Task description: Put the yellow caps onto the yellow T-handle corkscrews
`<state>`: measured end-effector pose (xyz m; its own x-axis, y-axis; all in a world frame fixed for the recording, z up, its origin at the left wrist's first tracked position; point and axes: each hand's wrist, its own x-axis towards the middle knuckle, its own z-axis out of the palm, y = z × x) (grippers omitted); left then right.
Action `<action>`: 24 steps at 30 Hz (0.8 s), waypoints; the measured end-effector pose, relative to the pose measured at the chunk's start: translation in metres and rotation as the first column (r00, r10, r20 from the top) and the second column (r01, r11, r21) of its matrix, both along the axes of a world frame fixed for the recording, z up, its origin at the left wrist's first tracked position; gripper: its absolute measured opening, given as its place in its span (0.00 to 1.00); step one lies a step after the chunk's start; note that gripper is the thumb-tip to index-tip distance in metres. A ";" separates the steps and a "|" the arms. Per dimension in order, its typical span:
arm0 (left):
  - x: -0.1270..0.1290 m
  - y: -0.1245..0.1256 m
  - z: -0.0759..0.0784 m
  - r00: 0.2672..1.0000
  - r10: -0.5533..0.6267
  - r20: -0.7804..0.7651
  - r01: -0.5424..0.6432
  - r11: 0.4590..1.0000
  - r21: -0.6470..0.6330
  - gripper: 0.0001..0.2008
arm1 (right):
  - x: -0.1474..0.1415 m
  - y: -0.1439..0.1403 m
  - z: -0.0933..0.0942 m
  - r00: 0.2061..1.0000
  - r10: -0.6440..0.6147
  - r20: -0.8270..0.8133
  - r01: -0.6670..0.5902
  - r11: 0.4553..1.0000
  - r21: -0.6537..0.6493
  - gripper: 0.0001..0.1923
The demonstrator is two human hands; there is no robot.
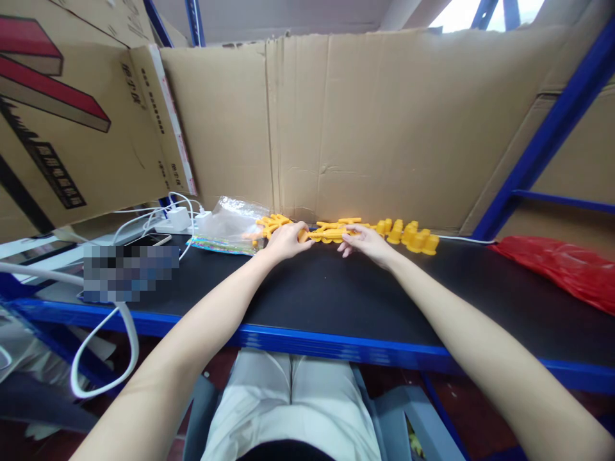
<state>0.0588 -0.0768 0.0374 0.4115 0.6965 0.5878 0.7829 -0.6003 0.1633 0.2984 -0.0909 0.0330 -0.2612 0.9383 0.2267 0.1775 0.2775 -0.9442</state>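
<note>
Yellow plastic parts lie in a row along the back of the black shelf top (317, 294). My left hand (287, 241) is closed, thumb and fingers gripping a small yellow plastic piece (303, 235). To its right, my right hand (366, 244) pinches the end of a long yellow plastic piece (332, 233) between thumb and fingertips. Whether the two pieces are joined cannot be made out. Branching yellow pieces (271, 223) lie behind my left hand. Several yellow stepped cylinders (418, 239) stand to the right of my right hand.
A clear plastic bag (233, 221) lies left of my left hand. White chargers (179, 218) and cables, with a phone (156, 241), sit farther left. A red plastic bag (557, 266) lies at right. Cardboard (394, 128) walls the back; a blue edge (336, 346) runs along the front.
</note>
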 end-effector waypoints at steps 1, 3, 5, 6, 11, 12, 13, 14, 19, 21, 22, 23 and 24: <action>0.000 0.000 0.000 1.000 -0.002 0.001 0.002 1.000 0.001 0.17 | 0.000 -0.001 0.000 1.000 -0.006 0.001 0.006 1.000 -0.005 0.26; 0.001 -0.002 0.001 1.000 0.000 0.002 0.000 1.000 -0.004 0.16 | -0.001 -0.001 0.001 1.000 -0.015 0.000 0.015 1.000 -0.014 0.26; 0.001 -0.003 0.002 1.000 0.006 -0.001 -0.006 1.000 -0.013 0.16 | -0.001 -0.001 0.000 1.000 -0.020 0.000 0.020 1.000 -0.014 0.26; 0.001 -0.003 0.002 1.000 0.010 -0.002 -0.010 1.000 -0.017 0.16 | -0.001 0.000 0.000 1.000 -0.023 0.001 0.023 1.000 -0.012 0.26; 0.003 -0.004 0.002 1.000 0.024 -0.009 -0.024 1.000 -0.017 0.17 | 0.000 0.002 -0.002 0.999 -0.049 0.003 0.049 0.999 -0.007 0.25; 0.003 -0.005 0.001 1.000 0.025 -0.010 -0.025 1.000 -0.015 0.17 | 0.000 0.002 -0.002 0.998 -0.056 0.001 0.056 0.998 -0.006 0.25; 0.003 -0.005 0.001 1.000 0.026 -0.011 -0.026 1.000 -0.013 0.17 | 0.001 0.002 -0.002 0.998 -0.061 -0.004 0.061 0.998 -0.004 0.24; 0.003 -0.005 0.001 1.000 0.027 -0.010 -0.028 1.000 -0.011 0.17 | 0.001 0.003 -0.002 0.998 -0.066 -0.011 0.066 0.998 -0.002 0.23; 0.003 -0.007 0.002 0.999 0.042 -0.013 -0.042 0.999 -0.006 0.16 | -0.001 0.001 -0.001 0.995 -0.093 -0.020 0.093 0.996 -0.018 0.18; 0.003 -0.007 0.002 0.999 0.041 -0.014 -0.041 0.999 0.002 0.16 | -0.002 0.000 0.000 0.994 -0.107 -0.015 0.107 0.994 -0.028 0.16; 0.003 -0.007 0.002 0.999 0.041 -0.015 -0.041 0.999 0.005 0.16 | -0.002 0.000 0.000 0.994 -0.110 -0.015 0.109 0.994 -0.031 0.15; 0.003 -0.007 0.002 0.999 0.043 -0.016 -0.043 0.999 0.006 0.16 | -0.002 0.000 0.000 0.994 -0.108 -0.015 0.108 0.994 -0.033 0.14; 0.003 -0.007 0.002 0.999 0.044 -0.018 -0.044 0.999 0.006 0.16 | -0.002 0.000 0.000 0.994 -0.105 -0.015 0.104 0.994 -0.034 0.14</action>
<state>0.0622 -0.0841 0.0389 0.3909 0.7109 0.5846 0.8114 -0.5660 0.1458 0.2966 -0.0913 0.0329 -0.1579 0.9672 0.1990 0.1878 0.2273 -0.9556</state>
